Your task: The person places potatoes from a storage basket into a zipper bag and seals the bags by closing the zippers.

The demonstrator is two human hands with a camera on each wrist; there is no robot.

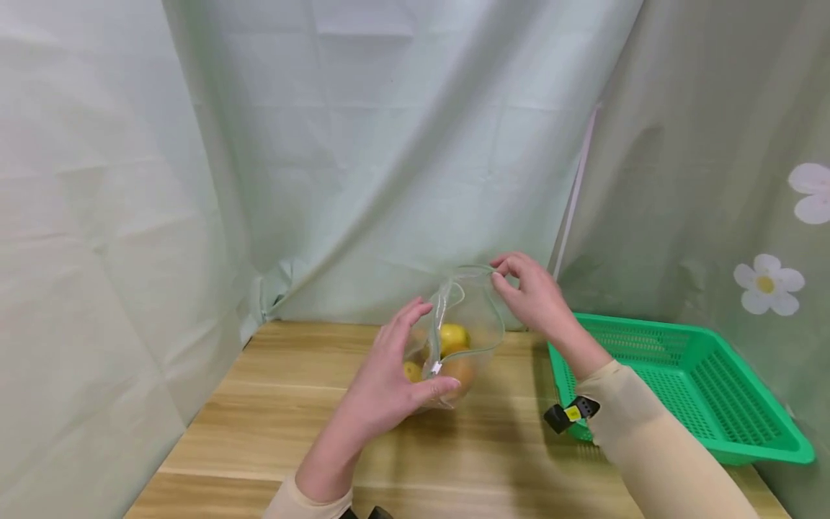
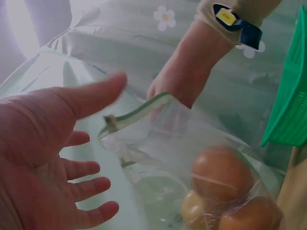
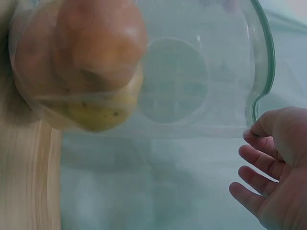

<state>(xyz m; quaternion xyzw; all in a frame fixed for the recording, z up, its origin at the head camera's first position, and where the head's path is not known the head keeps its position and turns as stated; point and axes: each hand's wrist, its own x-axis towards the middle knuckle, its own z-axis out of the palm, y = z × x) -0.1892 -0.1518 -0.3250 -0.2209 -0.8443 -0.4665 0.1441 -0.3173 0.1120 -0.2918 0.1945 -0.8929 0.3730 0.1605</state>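
Your right hand (image 1: 534,295) is up at the top edge of the clear zip bag (image 1: 463,324), thumb and forefinger pinching the green-edged rim, the other fingers loosely curled below. The right wrist view confirms it: the fingertips (image 3: 254,132) close on the rim just where the green seal curves round, and the bag's open mouth bulges away from your grip.

Your left hand (image 1: 389,382) sits on the near side of the bag, lower than the pinch, fingers spread and fairly straight, thumb lying along the bag's bottom corner by the small white slider (image 1: 436,368). From the left wrist view the palm is wide and the fingers (image 2: 91,189) are apart, with the slider end of the seal just beyond the thumb tip. Whether the palm actually presses the plastic, I cannot tell; nothing is gripped.

The bag stands on the wooden table (image 1: 259,432) between your two hands, resting under your right pinch. Inside, down at the bottom and well below your fingers, lie a yellow lemon (image 1: 454,337) and orange fruits (image 2: 221,172), touching one another.

Off to the right of your right forearm, a green basket (image 1: 746,440) sits on the table, just beside your sleeve (image 1: 655,432).
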